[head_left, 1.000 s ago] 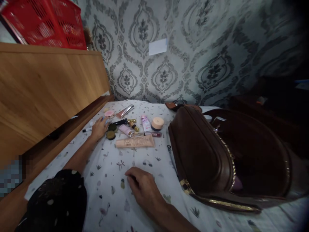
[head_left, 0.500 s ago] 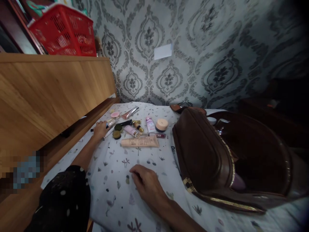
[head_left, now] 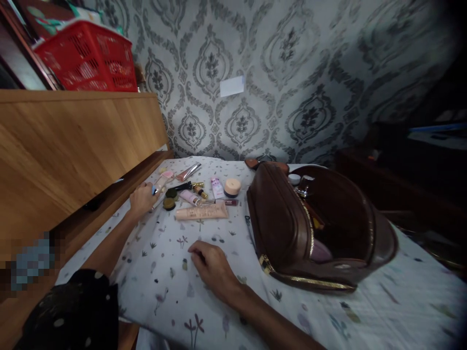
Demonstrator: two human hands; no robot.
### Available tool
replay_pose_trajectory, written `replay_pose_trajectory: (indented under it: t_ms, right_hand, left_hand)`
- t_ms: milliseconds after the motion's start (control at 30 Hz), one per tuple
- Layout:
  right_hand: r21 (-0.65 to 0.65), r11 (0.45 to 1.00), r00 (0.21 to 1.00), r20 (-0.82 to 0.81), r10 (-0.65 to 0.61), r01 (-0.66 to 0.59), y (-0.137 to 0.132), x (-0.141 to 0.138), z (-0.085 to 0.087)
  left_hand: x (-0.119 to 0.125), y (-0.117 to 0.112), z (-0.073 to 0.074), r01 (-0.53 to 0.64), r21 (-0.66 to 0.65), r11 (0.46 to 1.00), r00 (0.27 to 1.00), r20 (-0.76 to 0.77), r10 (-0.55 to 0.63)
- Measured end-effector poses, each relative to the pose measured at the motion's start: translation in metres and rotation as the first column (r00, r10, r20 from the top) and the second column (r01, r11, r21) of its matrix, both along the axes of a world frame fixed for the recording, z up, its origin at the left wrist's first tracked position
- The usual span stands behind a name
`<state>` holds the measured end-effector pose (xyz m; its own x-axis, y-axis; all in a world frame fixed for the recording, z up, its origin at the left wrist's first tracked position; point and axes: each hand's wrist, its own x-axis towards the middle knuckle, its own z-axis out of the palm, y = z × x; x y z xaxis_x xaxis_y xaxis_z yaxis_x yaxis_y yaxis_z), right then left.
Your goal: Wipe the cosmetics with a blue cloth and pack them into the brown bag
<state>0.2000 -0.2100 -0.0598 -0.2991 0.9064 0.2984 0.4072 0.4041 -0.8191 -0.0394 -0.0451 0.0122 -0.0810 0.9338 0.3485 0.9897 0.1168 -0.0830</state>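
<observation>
My left hand (head_left: 143, 198) is at the left end of a group of cosmetics, its fingers closed round a slim clear item (head_left: 163, 181) with a blue part; its exact kind is unclear. Close by lie a pink round compact (head_left: 167, 174), dark round pots (head_left: 169, 203), a black tube (head_left: 182, 186) and a lilac tube (head_left: 189, 197). A long beige squeeze tube (head_left: 201, 211) lies nearer to me. Loosely curled on the sheet, my right hand (head_left: 213, 265) holds nothing that I can see.
An open brown leather bag (head_left: 279, 228) stands on the right with items inside. Beside the group are a round powder jar (head_left: 232, 187) and a small white-pink tube (head_left: 216, 187). A wooden cabinet (head_left: 80, 141) with a red basket (head_left: 91, 58) borders the left.
The view has swung to the right, showing more of the bag's far side. A blue part now shows at my left fingers. My right hand keeps its place on the sheet.
</observation>
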Motion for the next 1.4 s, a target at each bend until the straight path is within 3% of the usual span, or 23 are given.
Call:
replay_pose_trajectory:
  t_ms: [133,333,433,533,600,733,800,1000,1133,1300,1400]
  right_hand:
    - [0.040,0.997,0.997,-0.031,-0.066,0.067,0.005,0.000,-0.005]
    - [0.146,0.984,0.994,-0.051,-0.093,0.100,0.009,0.001,-0.009]
    - [0.152,0.984,0.994,-0.062,-0.085,0.094,0.010,0.003,-0.009]
    - [0.079,0.988,0.989,-0.078,-0.125,0.131,0.013,0.006,-0.009]
    - [0.018,0.988,0.984,-0.092,-0.154,0.156,0.016,0.010,-0.008]
    - [-0.042,0.983,0.980,-0.089,-0.179,0.176,0.021,0.014,-0.002]
    - [-0.039,0.980,0.981,-0.008,-0.194,0.194,0.021,0.015,0.004]
    - [-0.004,0.997,0.944,0.323,-0.072,0.078,0.006,0.010,0.027]
    - [-0.079,0.988,0.875,0.478,-0.079,0.132,-0.003,0.006,0.039]
    - [-0.176,0.965,0.884,0.457,-0.096,0.196,-0.001,0.006,0.041]
    - [-0.164,0.972,0.929,0.356,-0.098,0.166,0.002,0.008,0.036]
  left_hand:
    - [0.013,-0.035,0.001,0.111,-0.031,0.993,0.989,0.104,-0.107]
    - [0.041,-0.110,-0.030,0.264,-0.052,0.963,0.917,0.323,-0.234]
    - [0.056,-0.140,-0.039,0.369,-0.114,0.923,0.832,0.483,-0.273]
    - [0.065,-0.157,-0.036,0.529,-0.177,0.830,0.708,0.631,-0.317]
    - [0.066,-0.159,-0.028,0.559,-0.149,0.816,0.652,0.686,-0.321]
    - [0.066,-0.154,-0.011,0.429,-0.047,0.902,0.630,0.731,-0.262]
    - [0.067,-0.151,-0.007,0.405,0.006,0.914,0.608,0.746,-0.274]
    - [0.076,-0.142,-0.011,0.526,0.205,0.826,0.513,0.698,-0.499]
    - [0.080,-0.145,-0.016,0.605,0.225,0.764,0.480,0.662,-0.576]
    - [0.083,-0.149,-0.027,0.770,0.149,0.620,0.418,0.617,-0.667]
    - [0.082,-0.140,-0.033,0.783,0.141,0.606,0.467,0.511,-0.721]
